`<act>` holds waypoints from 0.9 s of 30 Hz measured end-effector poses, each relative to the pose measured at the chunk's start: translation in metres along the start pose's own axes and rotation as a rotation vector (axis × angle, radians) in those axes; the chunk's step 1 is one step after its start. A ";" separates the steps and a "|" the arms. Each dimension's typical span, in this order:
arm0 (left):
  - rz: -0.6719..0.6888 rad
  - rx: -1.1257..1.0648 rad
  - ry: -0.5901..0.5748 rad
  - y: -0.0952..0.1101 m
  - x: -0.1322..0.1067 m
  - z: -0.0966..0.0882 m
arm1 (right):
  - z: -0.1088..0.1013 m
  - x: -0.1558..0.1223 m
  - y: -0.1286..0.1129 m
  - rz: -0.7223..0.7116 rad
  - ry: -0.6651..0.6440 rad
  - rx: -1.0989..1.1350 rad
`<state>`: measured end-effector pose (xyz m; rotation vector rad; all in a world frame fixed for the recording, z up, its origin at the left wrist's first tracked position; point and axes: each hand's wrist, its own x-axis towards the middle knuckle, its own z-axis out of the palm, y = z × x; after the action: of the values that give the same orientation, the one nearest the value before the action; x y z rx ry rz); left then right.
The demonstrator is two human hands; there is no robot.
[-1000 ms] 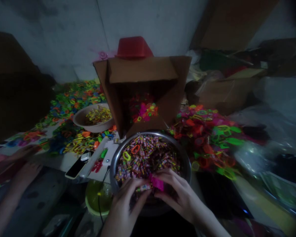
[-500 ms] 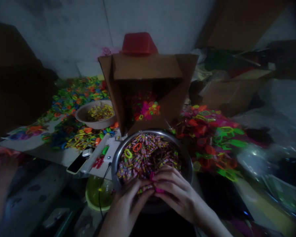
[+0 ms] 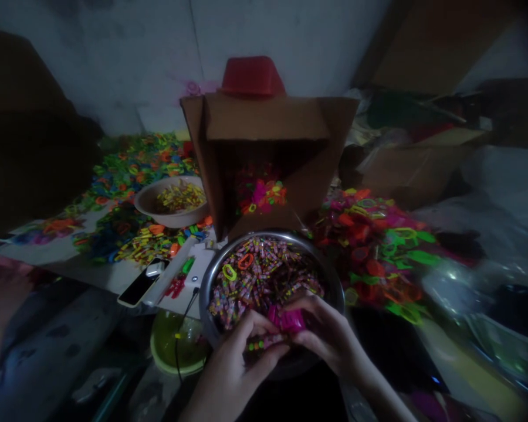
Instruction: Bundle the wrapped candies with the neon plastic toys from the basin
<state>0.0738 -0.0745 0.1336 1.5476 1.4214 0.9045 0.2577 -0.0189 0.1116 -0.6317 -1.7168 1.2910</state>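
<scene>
Both my hands meet over the near rim of a steel bowl [image 3: 206, 275] heaped with small striped candy-like pieces [image 3: 264, 275]. My right hand [image 3: 330, 340] pinches a pink plastic piece [image 3: 288, 320] between thumb and fingers. My left hand [image 3: 237, 363] is closed on a small striped piece [image 3: 259, 344] held against the pink one. An orange ring [image 3: 245, 261] and a yellow-green ring [image 3: 229, 272] lie on top of the pieces in the bowl.
An open cardboard box [image 3: 268, 152] lies tipped behind the bowl, a red tub [image 3: 251, 76] on top. A beige bowl [image 3: 171, 202], a phone [image 3: 138, 287], a yellow-green dish [image 3: 176, 349] and colourful plastic piles [image 3: 369, 240] surround it. Another person's arm [image 3: 0, 316] is at the left edge.
My hands have drawn slightly nearer and turned the pink piece, which now shows more between my fingers. The other person's hand at left has pulled back toward the edge.
</scene>
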 end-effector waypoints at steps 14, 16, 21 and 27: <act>0.171 0.121 0.161 -0.002 -0.008 -0.004 | 0.007 -0.001 0.000 -0.035 -0.078 0.292; 0.203 0.150 0.202 -0.004 -0.008 -0.004 | 0.007 -0.002 -0.001 -0.062 -0.114 0.194; 0.250 0.189 0.220 -0.005 -0.008 -0.006 | 0.004 -0.002 -0.009 -0.148 -0.174 -0.109; 0.302 0.201 0.190 -0.001 -0.007 -0.008 | 0.002 -0.005 -0.010 -0.204 -0.206 -0.285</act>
<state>0.0656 -0.0802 0.1360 1.9057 1.4701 1.1413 0.2596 -0.0269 0.1196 -0.4803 -2.0995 1.0049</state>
